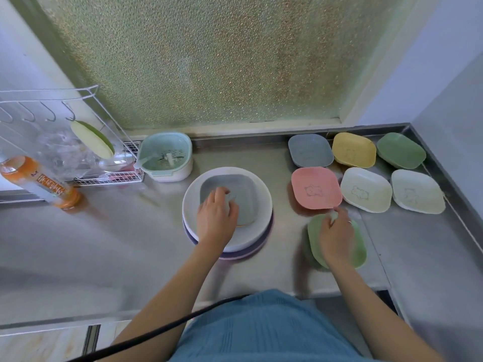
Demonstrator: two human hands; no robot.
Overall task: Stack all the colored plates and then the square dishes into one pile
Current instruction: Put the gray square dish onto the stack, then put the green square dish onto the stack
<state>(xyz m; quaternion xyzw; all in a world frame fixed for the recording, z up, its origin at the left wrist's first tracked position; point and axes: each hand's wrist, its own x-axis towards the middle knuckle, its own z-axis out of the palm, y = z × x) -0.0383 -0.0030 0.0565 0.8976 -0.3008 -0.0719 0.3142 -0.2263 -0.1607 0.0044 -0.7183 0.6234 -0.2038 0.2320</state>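
grey square dish (236, 190) sits atop plate pile (261, 205), left hand (217, 215) on it.

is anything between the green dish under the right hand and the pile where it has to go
Nothing visible blocks the way. The light green dish under the right hand is separated from the pile by bare counter. Only the left hand rests on the grey dish topping the pile.

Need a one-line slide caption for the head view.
Left hand sets grey square dish on plate stack; right hand grasps green dish.
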